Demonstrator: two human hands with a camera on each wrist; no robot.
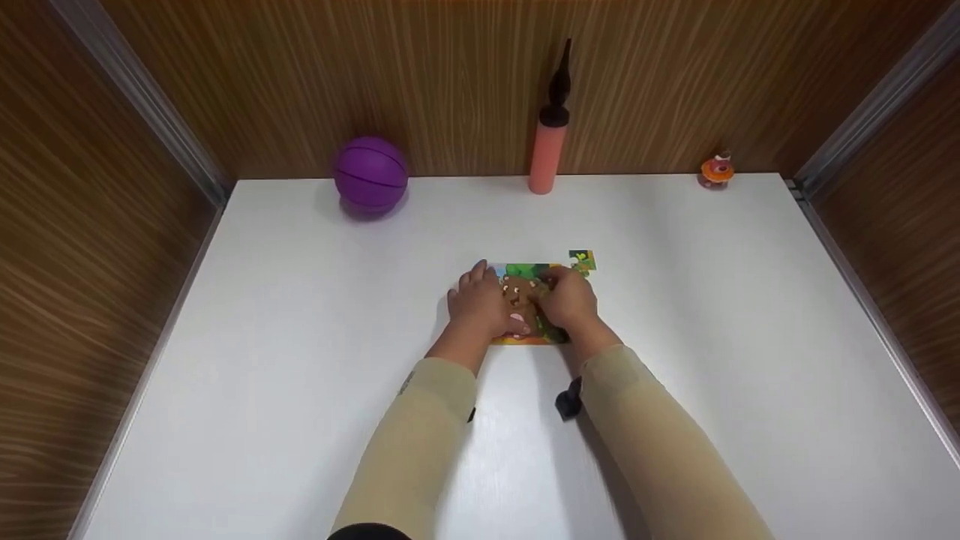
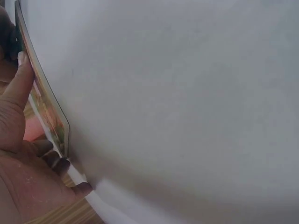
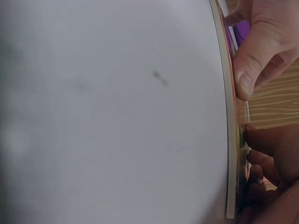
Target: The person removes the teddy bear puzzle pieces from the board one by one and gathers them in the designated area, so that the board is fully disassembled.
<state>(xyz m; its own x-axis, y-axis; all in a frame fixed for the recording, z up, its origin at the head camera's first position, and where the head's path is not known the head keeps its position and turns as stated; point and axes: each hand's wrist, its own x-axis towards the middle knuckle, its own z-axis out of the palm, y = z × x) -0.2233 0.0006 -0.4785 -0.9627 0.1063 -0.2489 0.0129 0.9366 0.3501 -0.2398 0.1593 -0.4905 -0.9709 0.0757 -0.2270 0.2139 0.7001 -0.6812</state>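
Note:
A jigsaw puzzle [image 1: 517, 291] with a brown bear lies on the white table between the hands. My left hand [image 1: 478, 301] rests on its left side, fingers spread along the edge and thumb pressing the picture near the bottom. My right hand [image 1: 571, 300] bends over the right part and seems to pinch a puzzle piece against the picture; that piece is mostly hidden. In the right wrist view, the right hand's thumb and curled fingers [image 3: 261, 139] meet the puzzle's surface. One loose puzzle piece [image 1: 587, 257] lies beyond the right hand, by the puzzle's upper right corner.
Along the back stand a purple ball [image 1: 371, 176] on the left, a pink hand pump [image 1: 547, 154] with a black nozzle, and a small orange and red figurine [image 1: 718, 170] on the right. Wood-grain panels [image 1: 450, 82] enclose the white table [image 1: 285, 315].

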